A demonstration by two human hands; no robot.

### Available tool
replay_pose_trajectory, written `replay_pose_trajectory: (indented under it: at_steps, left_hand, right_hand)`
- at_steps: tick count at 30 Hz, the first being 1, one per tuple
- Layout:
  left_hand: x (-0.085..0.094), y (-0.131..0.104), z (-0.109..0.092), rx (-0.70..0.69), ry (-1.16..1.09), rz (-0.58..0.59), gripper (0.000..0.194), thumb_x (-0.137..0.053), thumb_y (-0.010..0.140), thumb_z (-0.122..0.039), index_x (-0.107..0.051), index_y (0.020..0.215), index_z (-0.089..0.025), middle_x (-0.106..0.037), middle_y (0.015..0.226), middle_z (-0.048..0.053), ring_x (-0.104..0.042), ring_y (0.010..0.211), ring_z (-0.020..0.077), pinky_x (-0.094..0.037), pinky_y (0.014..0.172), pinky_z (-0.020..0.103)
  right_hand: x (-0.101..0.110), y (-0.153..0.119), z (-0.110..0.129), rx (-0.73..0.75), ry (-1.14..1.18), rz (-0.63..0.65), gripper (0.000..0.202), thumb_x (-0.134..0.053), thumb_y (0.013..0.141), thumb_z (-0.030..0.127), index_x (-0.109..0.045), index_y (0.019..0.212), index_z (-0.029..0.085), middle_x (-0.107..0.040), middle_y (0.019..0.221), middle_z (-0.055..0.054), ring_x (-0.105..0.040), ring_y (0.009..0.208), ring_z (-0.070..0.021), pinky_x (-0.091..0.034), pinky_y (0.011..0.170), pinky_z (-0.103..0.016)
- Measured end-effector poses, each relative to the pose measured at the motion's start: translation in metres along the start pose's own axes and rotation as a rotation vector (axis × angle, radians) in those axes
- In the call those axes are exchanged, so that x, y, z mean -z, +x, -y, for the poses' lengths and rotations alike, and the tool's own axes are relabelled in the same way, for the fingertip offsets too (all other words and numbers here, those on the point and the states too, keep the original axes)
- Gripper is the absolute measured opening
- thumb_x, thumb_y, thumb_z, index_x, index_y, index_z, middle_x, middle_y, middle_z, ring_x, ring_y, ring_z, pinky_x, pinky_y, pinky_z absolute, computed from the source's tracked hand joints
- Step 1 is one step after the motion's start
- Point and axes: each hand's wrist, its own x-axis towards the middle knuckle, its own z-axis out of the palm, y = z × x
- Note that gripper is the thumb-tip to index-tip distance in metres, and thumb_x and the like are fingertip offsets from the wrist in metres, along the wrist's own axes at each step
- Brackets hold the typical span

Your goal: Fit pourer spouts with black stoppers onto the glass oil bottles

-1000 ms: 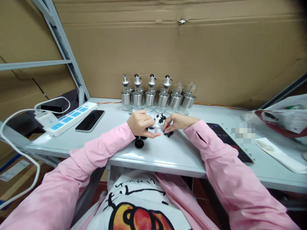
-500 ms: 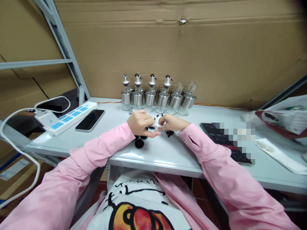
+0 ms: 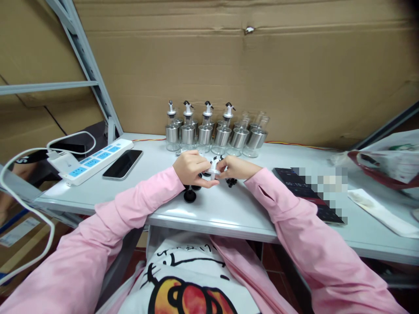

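Note:
Between my hands, above the table, is a white pourer spout. My left hand is closed with its fingertips on the spout's left side. From the other side my right hand pinches the spout with thumb and fingers. Black round stopper pieces lie below my left hand, some of them partly hidden by it. A small cluster of black parts lies just under my right hand. Behind the hands stand glass bottles with metal sleeves, several of them topped with white and black pourers.
To the left are a white power strip with a plugged-in cable and a phone. On the right lie a dark device with a timer display, a white strip and a plastic bag. Cardboard walls the back.
Both hands stay almost in place around the spout, with only a slight shift. At the far left edge, part of another person has come into view beyond the table.

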Motion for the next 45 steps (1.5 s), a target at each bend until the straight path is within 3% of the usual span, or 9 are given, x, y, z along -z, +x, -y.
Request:
replay_pose_trajectory:
  at_steps: [5, 12, 18, 21, 27, 32, 38, 45]
  left_hand:
    - [0.0, 0.0, 0.0, 0.017, 0.004, 0.037, 0.051, -0.038, 0.084, -0.058, -0.037, 0.05, -0.019, -0.039, 0.04, -0.005, -0.04, 0.038, 0.0094, -0.035, 0.048, 0.025]
    - [0.001, 0.003, 0.0, -0.013, -0.026, -0.058, 0.048, -0.041, 0.084, -0.055, -0.037, 0.051, -0.019, -0.04, 0.04, -0.005, -0.039, 0.037, 0.009, -0.034, 0.047, 0.024]
    - [0.001, 0.002, -0.001, -0.007, -0.018, -0.05, 0.049, -0.04, 0.084, -0.055, -0.036, 0.051, -0.02, -0.041, 0.04, -0.005, -0.039, 0.037, 0.0089, -0.035, 0.047, 0.024]
    - [0.001, 0.002, -0.001, -0.008, -0.029, -0.07, 0.049, -0.041, 0.084, -0.055, -0.036, 0.052, -0.019, -0.041, 0.04, -0.006, -0.039, 0.037, 0.0085, -0.035, 0.047, 0.024]
    - [0.002, 0.003, -0.001, -0.009, -0.059, -0.102, 0.048, -0.043, 0.084, -0.054, -0.037, 0.052, -0.019, -0.042, 0.04, -0.006, -0.041, 0.037, 0.0079, -0.036, 0.046, 0.022]
    - [0.003, 0.004, -0.001, -0.013, -0.048, -0.11, 0.049, -0.041, 0.085, -0.053, -0.036, 0.051, -0.019, -0.042, 0.04, -0.006, -0.041, 0.037, 0.0079, -0.036, 0.046, 0.022]
    - [0.003, 0.003, -0.001, -0.012, -0.048, -0.113, 0.048, -0.042, 0.085, -0.053, -0.037, 0.051, -0.019, -0.042, 0.04, -0.006, -0.041, 0.037, 0.008, -0.037, 0.046, 0.023]
    - [0.002, 0.003, -0.001, -0.011, -0.046, -0.11, 0.048, -0.041, 0.085, -0.053, -0.036, 0.051, -0.019, -0.042, 0.04, -0.006, -0.041, 0.037, 0.008, -0.036, 0.046, 0.023]
  right_hand:
    - [-0.004, 0.002, -0.002, 0.01, -0.014, 0.022, 0.011, -0.066, 0.062, 0.025, -0.067, 0.059, 0.014, -0.058, 0.053, 0.002, -0.046, 0.053, -0.0099, -0.036, 0.055, -0.023]
    - [-0.005, 0.003, -0.001, -0.048, -0.083, -0.021, 0.002, -0.067, 0.06, 0.016, -0.066, 0.058, 0.015, -0.06, 0.055, 0.002, -0.049, 0.054, -0.0105, -0.037, 0.056, -0.023]
    - [-0.005, 0.001, 0.006, -0.011, -0.104, -0.092, 0.002, -0.061, 0.061, 0.013, -0.063, 0.059, 0.014, -0.062, 0.06, 0.0, -0.051, 0.056, -0.0109, -0.038, 0.058, -0.024]
    - [-0.002, -0.001, 0.01, 0.024, 0.047, -0.177, 0.006, -0.061, 0.063, 0.019, -0.062, 0.066, 0.014, -0.062, 0.061, 0.0, -0.052, 0.057, -0.011, -0.039, 0.058, -0.024]
    - [0.007, -0.006, 0.017, 0.081, 0.572, -0.265, 0.024, -0.071, 0.063, 0.032, -0.064, 0.076, 0.014, -0.061, 0.059, 0.001, -0.054, 0.056, -0.0091, -0.042, 0.057, -0.023]
    - [0.008, -0.01, 0.019, 0.159, 0.925, -0.258, 0.027, -0.079, 0.059, 0.035, -0.065, 0.073, 0.015, -0.063, 0.058, 0.002, -0.054, 0.052, -0.0064, -0.042, 0.051, -0.02]
    - [0.007, -0.011, 0.019, 0.136, 0.986, -0.171, 0.029, -0.081, 0.057, 0.035, -0.064, 0.068, 0.014, -0.063, 0.054, 0.002, -0.055, 0.049, -0.0053, -0.044, 0.05, -0.018]
    - [0.007, -0.01, 0.02, 0.14, 0.996, -0.175, 0.029, -0.081, 0.057, 0.035, -0.064, 0.069, 0.014, -0.063, 0.054, 0.002, -0.056, 0.05, -0.0044, -0.044, 0.05, -0.016]
